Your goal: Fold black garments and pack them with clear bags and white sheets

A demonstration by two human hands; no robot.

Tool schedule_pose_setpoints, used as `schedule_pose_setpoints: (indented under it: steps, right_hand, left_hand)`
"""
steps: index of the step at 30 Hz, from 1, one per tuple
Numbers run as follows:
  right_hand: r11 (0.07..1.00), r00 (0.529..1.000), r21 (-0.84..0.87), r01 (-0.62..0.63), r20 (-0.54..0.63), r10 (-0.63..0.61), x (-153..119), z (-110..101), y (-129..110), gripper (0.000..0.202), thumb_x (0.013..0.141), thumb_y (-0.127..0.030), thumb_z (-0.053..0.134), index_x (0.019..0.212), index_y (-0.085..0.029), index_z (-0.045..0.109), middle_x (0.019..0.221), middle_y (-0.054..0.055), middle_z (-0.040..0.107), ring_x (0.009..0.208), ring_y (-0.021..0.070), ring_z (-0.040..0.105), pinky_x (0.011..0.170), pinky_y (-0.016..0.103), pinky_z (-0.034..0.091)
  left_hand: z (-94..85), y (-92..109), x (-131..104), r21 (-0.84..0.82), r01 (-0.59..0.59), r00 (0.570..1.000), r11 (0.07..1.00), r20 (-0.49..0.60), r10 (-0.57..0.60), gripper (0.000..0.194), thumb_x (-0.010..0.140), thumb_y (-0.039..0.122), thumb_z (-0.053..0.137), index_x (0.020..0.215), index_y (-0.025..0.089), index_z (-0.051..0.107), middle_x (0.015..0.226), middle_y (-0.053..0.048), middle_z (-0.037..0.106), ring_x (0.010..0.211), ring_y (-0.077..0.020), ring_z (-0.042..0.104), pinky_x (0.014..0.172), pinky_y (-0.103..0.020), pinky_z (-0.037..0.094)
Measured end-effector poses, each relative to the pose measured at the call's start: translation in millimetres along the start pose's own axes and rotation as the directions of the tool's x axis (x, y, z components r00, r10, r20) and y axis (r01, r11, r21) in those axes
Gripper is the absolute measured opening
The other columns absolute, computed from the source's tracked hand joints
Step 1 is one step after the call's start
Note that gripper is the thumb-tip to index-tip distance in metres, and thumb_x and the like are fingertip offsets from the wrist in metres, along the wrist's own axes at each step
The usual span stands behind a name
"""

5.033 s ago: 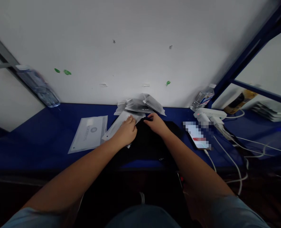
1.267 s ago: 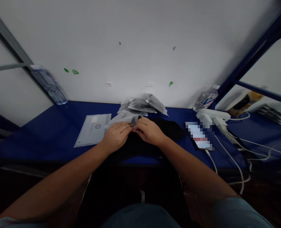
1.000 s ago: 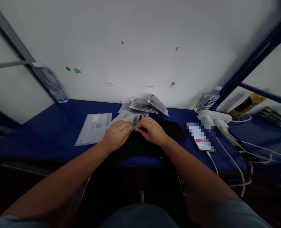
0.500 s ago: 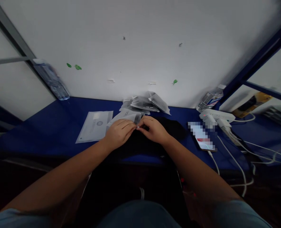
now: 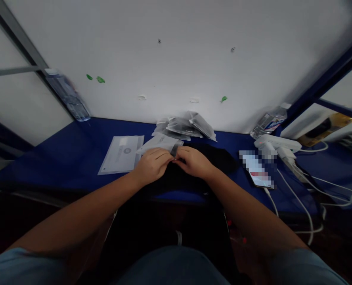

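My left hand [image 5: 154, 165] and my right hand [image 5: 194, 161] meet fingertip to fingertip over black cloth [image 5: 176, 184] at the desk's front. Both hands are closed in a pinch; a tiny pale bit shows between the fingertips, too small to name. Just behind them lies a frosted plastic bag [image 5: 159, 142] with dark print, partly hidden by my hands. A flat frosted bag [image 5: 122, 155] with a round logo rests to the left. Several filled frosted bags [image 5: 188, 126] are heaped by the wall.
On the blue desk [image 5: 75, 158], a phone [image 5: 257, 170] lies at the right on a white cable. Behind it are a power strip [image 5: 278, 143] with plugs and a bottle [image 5: 269, 122]. Another bottle [image 5: 69, 97] leans in the left corner.
The whole view has shifted slightly. My hands stay pinched together over the black cloth, with the fingertips of both a little closer.
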State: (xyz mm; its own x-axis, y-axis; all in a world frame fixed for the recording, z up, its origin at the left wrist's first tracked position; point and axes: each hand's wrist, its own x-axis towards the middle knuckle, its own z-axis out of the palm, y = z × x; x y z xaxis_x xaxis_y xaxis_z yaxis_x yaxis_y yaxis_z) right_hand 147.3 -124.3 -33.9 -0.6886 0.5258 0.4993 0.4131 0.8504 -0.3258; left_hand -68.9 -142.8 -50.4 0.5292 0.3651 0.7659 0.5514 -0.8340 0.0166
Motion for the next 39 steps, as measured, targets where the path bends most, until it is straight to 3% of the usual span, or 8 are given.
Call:
schedule_pose_setpoints:
  steps: [5, 9, 16, 24, 30, 34, 39]
  right_hand:
    - [1.0, 0.997, -0.026, 0.004, -0.076, -0.006, -1, 1, 3, 0.012, 0.096, -0.024, 0.063, 0.085, -0.021, 0.058, 0.087, 0.004, 0.064, 0.084, 0.0201, 0.059, 0.075, 0.032, 0.047]
    - [0.997, 0.994, -0.031, 0.067, -0.084, -0.069, -2, 0, 2, 0.011, 0.097, -0.021, 0.058, 0.086, -0.023, 0.059, 0.087, 0.005, 0.065, 0.087, 0.021, 0.059, 0.079, 0.034, 0.048]
    - [0.993, 0.979, 0.01, 0.119, -0.168, -0.116, 0, 3, -2, 0.015, 0.1, -0.031, 0.058, 0.087, -0.023, 0.059, 0.085, 0.004, 0.066, 0.086, 0.0208, 0.06, 0.08, 0.035, 0.049]
    - [0.979, 0.99, -0.184, 0.093, -0.084, -0.11, -1, 0, 5, 0.022, 0.103, -0.022, 0.051, 0.082, -0.021, 0.059, 0.083, 0.005, 0.065, 0.082, 0.0197, 0.056, 0.076, 0.033, 0.046]
    - [0.988, 0.988, -0.14, 0.064, -0.132, -0.083, 0, -1, 5, 0.008, 0.099, -0.024, 0.058, 0.093, -0.021, 0.061, 0.091, 0.006, 0.066, 0.088, 0.0215, 0.058, 0.078, 0.034, 0.046]
    - [0.981, 0.984, -0.161, 0.104, -0.129, -0.126, 2, 2, 10, 0.018, 0.102, -0.022, 0.052, 0.086, -0.021, 0.06, 0.084, 0.005, 0.064, 0.082, 0.0201, 0.056, 0.079, 0.034, 0.045]
    - [0.98, 0.994, -0.2, 0.022, -0.105, -0.043, 1, -4, 25, 0.02, 0.1, -0.02, 0.055, 0.08, -0.021, 0.06, 0.08, 0.005, 0.064, 0.079, 0.0199, 0.054, 0.077, 0.034, 0.043]
  left_hand:
    - [-6.1, -2, 2, -0.008, -0.037, 0.998, 0.999, -0.047, 0.037, 0.015, 0.097, 0.014, 0.054, 0.098, 0.02, 0.068, 0.091, -0.005, 0.075, 0.087, -0.02, 0.07, 0.081, -0.038, 0.058]
    - [-9.8, -4, 2, -0.004, -0.076, 0.997, 0.997, -0.019, 0.076, 0.013, 0.098, 0.019, 0.06, 0.106, 0.021, 0.069, 0.102, -0.005, 0.077, 0.097, -0.0207, 0.072, 0.088, -0.039, 0.059]
    - [-7.4, -10, 0, -0.076, -0.068, 0.997, 0.995, -0.038, 0.065, 0.015, 0.099, 0.017, 0.059, 0.106, 0.022, 0.072, 0.105, -0.005, 0.078, 0.101, -0.0196, 0.073, 0.09, -0.038, 0.06]
    - [-11.2, -8, 4, -0.142, -0.132, 0.983, 0.981, -0.145, 0.111, 0.018, 0.093, 0.01, 0.066, 0.106, 0.02, 0.072, 0.102, -0.005, 0.079, 0.098, -0.0194, 0.074, 0.086, -0.036, 0.061]
    - [-13.4, -8, 4, -0.154, -0.125, 0.979, 0.98, -0.181, 0.096, 0.02, 0.092, 0.009, 0.068, 0.107, 0.021, 0.072, 0.1, -0.004, 0.079, 0.098, -0.019, 0.074, 0.086, -0.036, 0.061]
    - [-13.1, -11, 3, -0.178, -0.133, 0.979, 0.975, -0.178, 0.101, 0.02, 0.093, 0.01, 0.067, 0.108, 0.022, 0.072, 0.104, -0.004, 0.079, 0.1, -0.0187, 0.074, 0.088, -0.037, 0.062]
    - [-13.9, -8, 4, -0.193, -0.121, 0.977, 0.974, -0.195, 0.082, 0.02, 0.093, 0.01, 0.067, 0.108, 0.023, 0.072, 0.104, -0.004, 0.078, 0.101, -0.0186, 0.074, 0.088, -0.037, 0.062]
